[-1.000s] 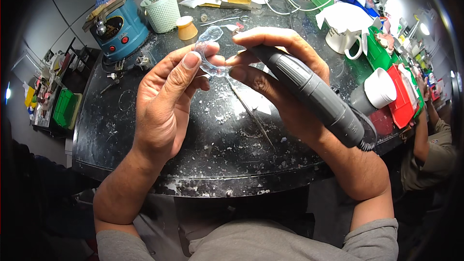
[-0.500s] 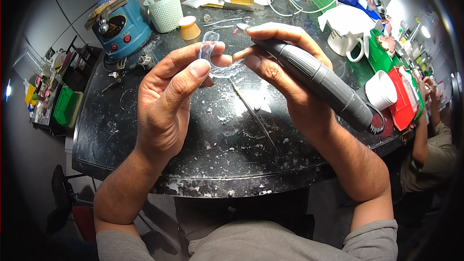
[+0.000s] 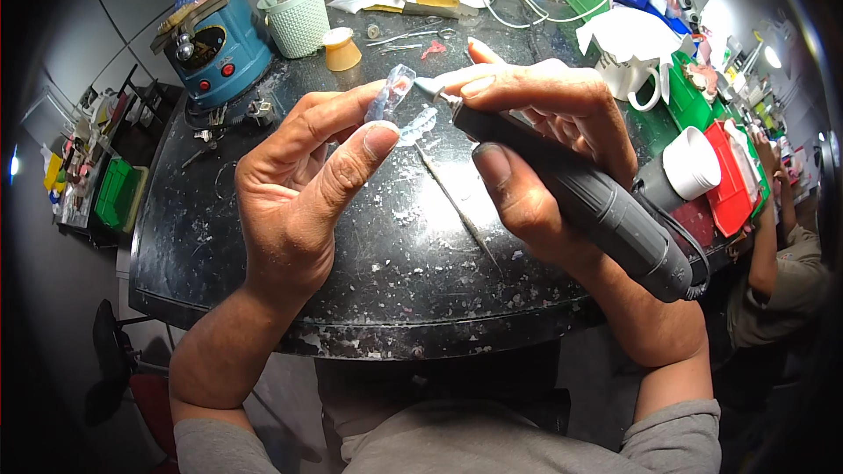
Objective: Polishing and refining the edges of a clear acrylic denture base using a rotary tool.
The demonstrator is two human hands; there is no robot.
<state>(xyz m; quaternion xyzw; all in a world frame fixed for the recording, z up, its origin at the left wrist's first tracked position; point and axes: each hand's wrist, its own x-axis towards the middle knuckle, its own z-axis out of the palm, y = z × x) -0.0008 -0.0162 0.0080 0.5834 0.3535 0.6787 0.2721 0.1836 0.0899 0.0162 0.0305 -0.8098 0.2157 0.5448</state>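
Note:
My left hand (image 3: 294,180) pinches a clear plastic dental aligner (image 3: 399,83) between thumb and fingers, above the worktop. In my right hand (image 3: 593,114) lies a dark grey rotary handpiece (image 3: 588,206), its cord curling from the rear end. Its grey pointed tip (image 3: 428,86) is right beside the aligner; whether they touch I cannot tell. Another clear, tooth-shaped piece (image 3: 419,125) shows just below, and I cannot tell if it is part of the held one. A thin metal hand tool (image 3: 457,208) lies on the black table between my hands.
At the back left stand a blue machine (image 3: 224,53), a pale green basket of tools (image 3: 299,25) and a small amber jar (image 3: 342,50). A white mug (image 3: 625,77), a white cup (image 3: 692,164) and a red bin (image 3: 731,180) are on the right. Another person's arm (image 3: 766,250) shows far right.
My right hand has turned and the handpiece's rear has swung lower, bringing its grey tip into sight beside the aligner. The aligner has tilted and shifted slightly right in my left hand.

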